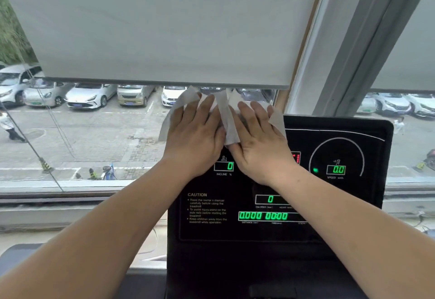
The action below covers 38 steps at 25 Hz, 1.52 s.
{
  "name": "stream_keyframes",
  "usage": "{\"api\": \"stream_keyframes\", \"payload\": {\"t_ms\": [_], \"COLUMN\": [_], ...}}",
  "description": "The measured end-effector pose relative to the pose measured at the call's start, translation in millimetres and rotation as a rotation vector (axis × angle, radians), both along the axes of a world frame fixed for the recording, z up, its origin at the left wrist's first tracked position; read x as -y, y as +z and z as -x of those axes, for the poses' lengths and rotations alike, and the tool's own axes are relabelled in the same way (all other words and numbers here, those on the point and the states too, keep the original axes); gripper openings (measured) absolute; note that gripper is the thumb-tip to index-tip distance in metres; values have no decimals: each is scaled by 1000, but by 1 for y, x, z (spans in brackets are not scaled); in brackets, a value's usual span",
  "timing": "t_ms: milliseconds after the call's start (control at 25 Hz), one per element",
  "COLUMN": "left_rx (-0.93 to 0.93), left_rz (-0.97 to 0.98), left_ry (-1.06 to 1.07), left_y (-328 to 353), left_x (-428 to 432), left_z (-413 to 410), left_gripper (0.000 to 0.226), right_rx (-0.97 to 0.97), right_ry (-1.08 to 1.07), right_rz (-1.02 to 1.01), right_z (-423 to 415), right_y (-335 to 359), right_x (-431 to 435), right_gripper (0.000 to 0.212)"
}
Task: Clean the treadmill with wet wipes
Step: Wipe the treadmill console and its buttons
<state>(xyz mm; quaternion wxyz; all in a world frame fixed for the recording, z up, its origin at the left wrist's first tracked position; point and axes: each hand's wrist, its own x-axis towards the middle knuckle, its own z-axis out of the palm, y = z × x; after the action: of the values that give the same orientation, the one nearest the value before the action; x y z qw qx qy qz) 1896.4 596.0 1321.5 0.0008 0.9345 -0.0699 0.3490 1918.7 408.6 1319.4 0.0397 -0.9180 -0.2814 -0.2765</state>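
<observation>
Glossy black console (211,251) under thin, creased white wipe (227,119).

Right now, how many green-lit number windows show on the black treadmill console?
4: incline window centre-left, speed window right, calorie window middle, long distance-and-time strip lowest. The right forearm may hide others.

Grips: two, the left grip (195,131) and the right grip (259,143).
Wet wipes (229,119): at least one; whether it is one sheet or two cannot be told.
Treadmill console (341,131): one.
Green readouts: four, namely incline (223,166), speed (336,170), calories (270,199) and the distance-and-time strip (263,216).
Caution bullets (207,211): three.
Roller blinds: two, a wide one (153,27) and a narrow one (414,51).
Parked cars (87,97): five clear through the left pane, with others partly hidden.
</observation>
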Motion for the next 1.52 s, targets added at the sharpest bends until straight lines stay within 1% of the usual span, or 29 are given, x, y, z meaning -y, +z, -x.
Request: {"api": "stream_keyframes", "payload": {"t_ms": [80, 160, 280, 360, 400, 480, 520, 600, 640, 720, 800, 880, 960, 1080, 1160, 1280, 1400, 1520], "left_rx": [38, 41, -19, 7, 30, 51, 51, 28, 3, -49, -90, -118, -103, -55, -36, 55, 53, 74], "left_rz": [-44, -97, -74, -63, -71, -100, -103, -123, -144, -173, -163, -131, -115, -116, -124, -99, -98, -125], "left_ry": [-13, -20, 68, 124, 119, 50, 13, -41, -68, -109, -80, -26, -4, 1, -2, -82, -67, -104], "left_y": [4, 7, 10, 12, 12, 15, 16, 21, 23, 26, 30, 34, 32, 27, 22, 14, 13, 9], "left_x": [1, -12, -38, -33, -22, 11, 26, 41, 40, 29, 18, 25, 46, 102, 157, 234, 256, 255], "left_z": [-1, 3, 7, 8, 6, -1, -4, -10, -12, -12, -11, -10, -10, -16, -28, -43, -50, -45], "left_gripper": [44, 38, 39, 41, 41, 39, 37, 36, 38, 42, 43, 45, 46, 43, 37, 27, 31, 31], "right_rx": [63, 55, 1, -25, -51, -83, -68, -52, -59, -64, -38, -35, -43, -21, -14, 39, 88, 47], "right_ry": [3, -31, -149, -220, -231, -194, -157, -78, -58, -88, -187, -275, -300, -282, -225, -121, -109, -103], "right_rz": [12, 17, -6, -9, -10, -13, -20, -39, -33, -10, -27, -50, -70, -98, -118, -129, -150, -270], "right_z": [-5, -8, -11, -10, -9, -6, -4, -4, -5, -11, -18, -24, -30, -35, -37, -43, -49, -51], "right_y": [10, 16, 23, 23, 23, 22, 21, 22, 26, 30, 30, 29, 26, 23, 20, 17, 13, 5], "right_x": [1, 20, 63, 68, 59, 32, 20, 17, 29, 68, 117, 160, 184, 195, 195, 215, 243, 252], "right_gripper": [62, 56, 47, 47, 46, 46, 47, 47, 44, 39, 41, 47, 51, 49, 47, 44, 38, 34]}}
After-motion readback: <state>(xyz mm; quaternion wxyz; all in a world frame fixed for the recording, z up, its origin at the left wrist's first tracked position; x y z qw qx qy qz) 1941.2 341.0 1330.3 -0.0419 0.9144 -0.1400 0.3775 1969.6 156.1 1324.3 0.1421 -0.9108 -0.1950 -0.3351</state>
